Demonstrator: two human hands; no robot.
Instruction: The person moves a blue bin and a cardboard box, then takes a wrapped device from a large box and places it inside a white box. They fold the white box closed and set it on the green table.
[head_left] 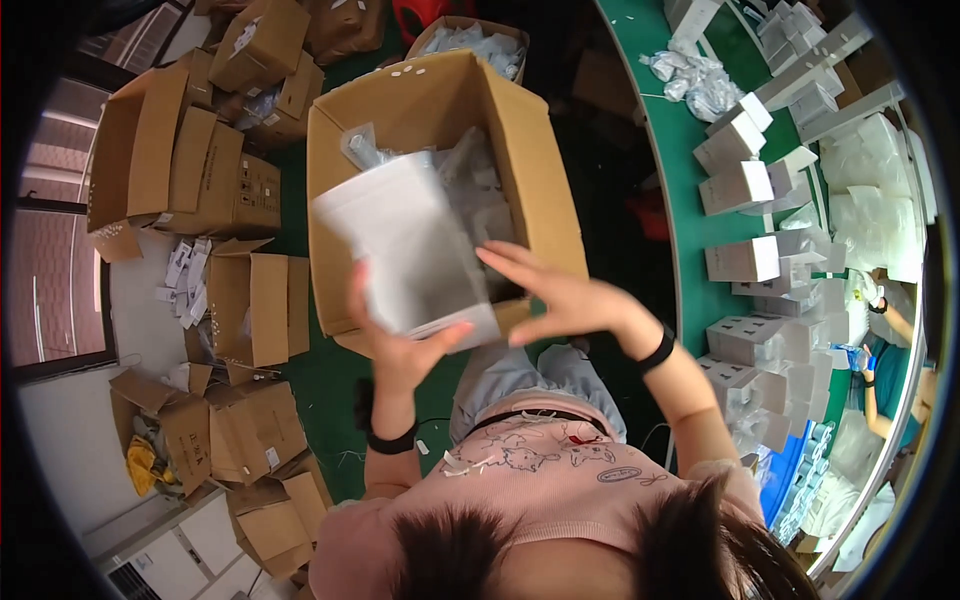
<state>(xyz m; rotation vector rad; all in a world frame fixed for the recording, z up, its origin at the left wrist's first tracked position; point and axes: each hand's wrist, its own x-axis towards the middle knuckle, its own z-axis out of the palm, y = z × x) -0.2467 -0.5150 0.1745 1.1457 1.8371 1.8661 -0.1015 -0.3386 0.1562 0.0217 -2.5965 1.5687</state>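
Note:
An open white paperboard box (385,215) is tilted over the large brown carton (540,165) in front of me. My left hand (398,350) grips its near end, thumb on one side and fingers on the other. Beside the white box's right edge, my right hand (578,302) has its fingers spread. Its fingertips are at that edge, and I cannot tell if they touch it. Down in the carton lie several items in clear plastic wrap (472,165), partly hidden behind the white box.
On the right runs a green table (655,120) with rows of white boxes (742,260) and a heap of clear bags (695,85). Brown cartons (255,420) crowd the left side. Another carton of bagged items (470,48) stands beyond. A co-worker's hands (868,365) show at far right.

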